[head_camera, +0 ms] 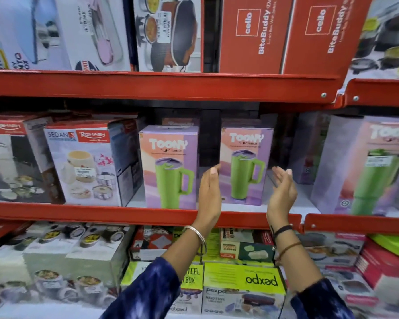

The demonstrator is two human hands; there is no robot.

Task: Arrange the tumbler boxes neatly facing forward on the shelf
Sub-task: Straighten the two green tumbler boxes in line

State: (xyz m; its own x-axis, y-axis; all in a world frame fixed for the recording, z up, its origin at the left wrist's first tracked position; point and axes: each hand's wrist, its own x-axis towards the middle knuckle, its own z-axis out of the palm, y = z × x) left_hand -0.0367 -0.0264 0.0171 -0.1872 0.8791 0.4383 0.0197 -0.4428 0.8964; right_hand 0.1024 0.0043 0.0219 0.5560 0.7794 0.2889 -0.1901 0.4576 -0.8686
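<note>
Three purple-and-pink tumbler boxes with a green tumbler pictured stand on the middle red shelf. The left tumbler box faces forward at the shelf's front edge. The middle tumbler box sits slightly further back, facing forward. A third tumbler box stands at the far right, turned at an angle. My left hand is open beside the middle box's left edge, fingertips touching it. My right hand is open, just off the box's right side. More tumbler boxes show behind.
Lunch-box cartons stand left of the tumbler boxes. The upper shelf holds red cartons and cookware boxes. Below are green and yellow boxes and container cartons. A dark gap separates the left and middle tumbler boxes.
</note>
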